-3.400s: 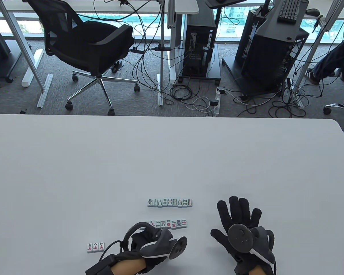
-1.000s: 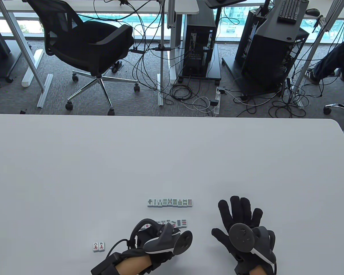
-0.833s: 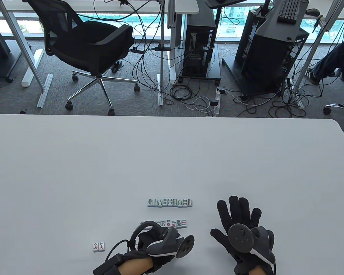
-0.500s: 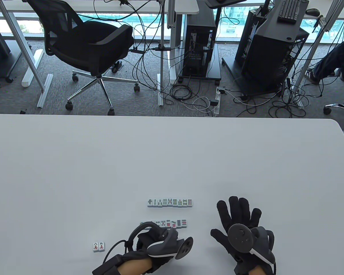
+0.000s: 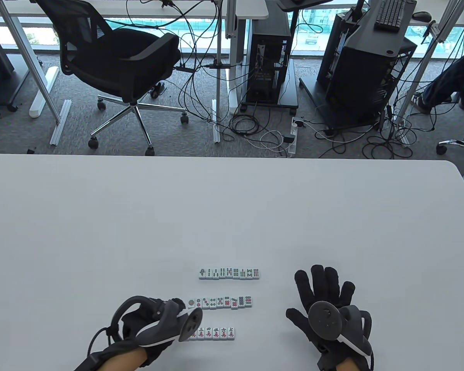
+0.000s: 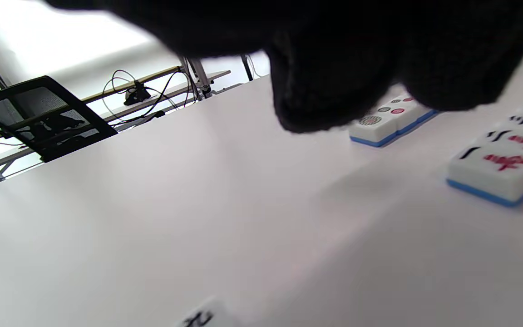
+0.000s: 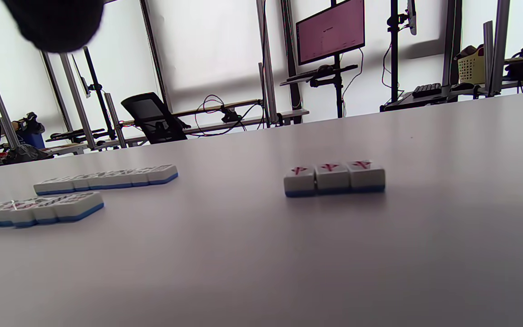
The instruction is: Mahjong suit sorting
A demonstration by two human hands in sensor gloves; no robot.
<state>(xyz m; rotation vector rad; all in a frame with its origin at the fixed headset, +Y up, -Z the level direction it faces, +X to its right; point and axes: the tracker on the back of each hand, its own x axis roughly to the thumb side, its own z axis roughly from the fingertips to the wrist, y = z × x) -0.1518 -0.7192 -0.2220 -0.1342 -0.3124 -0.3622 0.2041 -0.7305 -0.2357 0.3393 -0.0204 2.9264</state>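
Observation:
Three rows of white mahjong tiles lie near the table's front edge: a bamboo row [image 5: 229,273], a dots row [image 5: 220,302] and a character row [image 5: 216,333]. My left hand [image 5: 176,305] hovers at the left ends of the dots and character rows, its fingers [image 6: 325,91] loosely curled with nothing in them. Below them show the dots row's end [image 6: 379,125] and the character row's end [image 6: 502,172]. A blurred tile [image 6: 198,318] lies under that hand. My right hand [image 5: 323,280] rests flat and spread to the right of the rows. The right wrist view shows three red-marked tiles [image 7: 334,177].
The white table [image 5: 100,232] stretches wide to the left, right and back of the tiles. Beyond its far edge stand a black office chair [image 5: 116,58], computer towers [image 5: 363,77] and floor cables.
My left hand has moved left from in front of the dots row, uncovering the character row. The two loose character tiles at the left are now hidden under it. The right hand stayed put.

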